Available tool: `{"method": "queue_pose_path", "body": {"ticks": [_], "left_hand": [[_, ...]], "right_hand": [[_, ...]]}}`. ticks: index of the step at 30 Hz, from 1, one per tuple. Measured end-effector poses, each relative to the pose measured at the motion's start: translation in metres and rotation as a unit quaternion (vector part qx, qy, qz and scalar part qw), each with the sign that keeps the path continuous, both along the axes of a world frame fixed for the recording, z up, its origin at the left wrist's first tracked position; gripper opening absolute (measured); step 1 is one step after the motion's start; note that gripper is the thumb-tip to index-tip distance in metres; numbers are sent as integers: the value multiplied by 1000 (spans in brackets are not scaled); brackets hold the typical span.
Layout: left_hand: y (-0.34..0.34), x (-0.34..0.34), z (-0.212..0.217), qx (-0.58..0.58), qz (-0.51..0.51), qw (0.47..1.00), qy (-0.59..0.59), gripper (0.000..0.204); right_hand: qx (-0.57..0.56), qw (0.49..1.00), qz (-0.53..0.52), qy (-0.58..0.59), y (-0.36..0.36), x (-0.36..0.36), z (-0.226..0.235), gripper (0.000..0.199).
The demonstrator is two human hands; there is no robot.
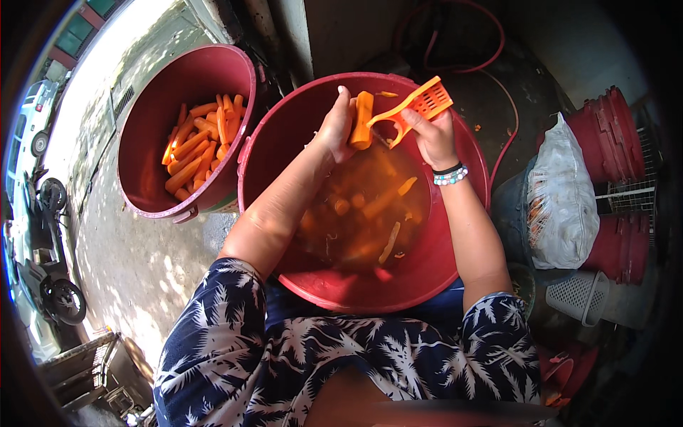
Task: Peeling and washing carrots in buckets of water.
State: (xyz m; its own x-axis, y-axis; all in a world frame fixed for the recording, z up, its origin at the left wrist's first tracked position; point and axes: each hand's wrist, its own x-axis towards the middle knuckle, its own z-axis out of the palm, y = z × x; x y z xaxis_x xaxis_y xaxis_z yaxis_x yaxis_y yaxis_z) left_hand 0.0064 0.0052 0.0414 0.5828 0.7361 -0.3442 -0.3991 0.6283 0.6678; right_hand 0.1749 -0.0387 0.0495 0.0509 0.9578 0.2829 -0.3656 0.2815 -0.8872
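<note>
Sunlit grey concrete floor (pixel 171 263) borders a deep red plastic tub (pixel 149 142) loaded with long orange carrots (pixel 188 167); the pale patch (pixel 228 204) on its lower outer wall is too small to read. Above a round red plastic basin (pixel 457 192) of cloudy water (pixel 341 231), the left hand (pixel 336 129) grips a thick orange carrot (pixel 363 117). The right hand (pixel 432 139) grasps an orange plastic peeler with a slotted body (pixel 427 101), its forked head just beside that carrot.
</note>
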Motion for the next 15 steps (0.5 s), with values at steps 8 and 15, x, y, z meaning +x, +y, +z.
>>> {"method": "queue_pose_path", "body": {"ticks": [8,15], "left_hand": [[-10,6,7,41,-1,999,-23,81],[-14,7,10,36,-17,998,-52,89]], "right_hand": [[-58,996,-22,-66,4,-16,-4,7],[-91,992,37,-78,3,-11,-7,22]]}}
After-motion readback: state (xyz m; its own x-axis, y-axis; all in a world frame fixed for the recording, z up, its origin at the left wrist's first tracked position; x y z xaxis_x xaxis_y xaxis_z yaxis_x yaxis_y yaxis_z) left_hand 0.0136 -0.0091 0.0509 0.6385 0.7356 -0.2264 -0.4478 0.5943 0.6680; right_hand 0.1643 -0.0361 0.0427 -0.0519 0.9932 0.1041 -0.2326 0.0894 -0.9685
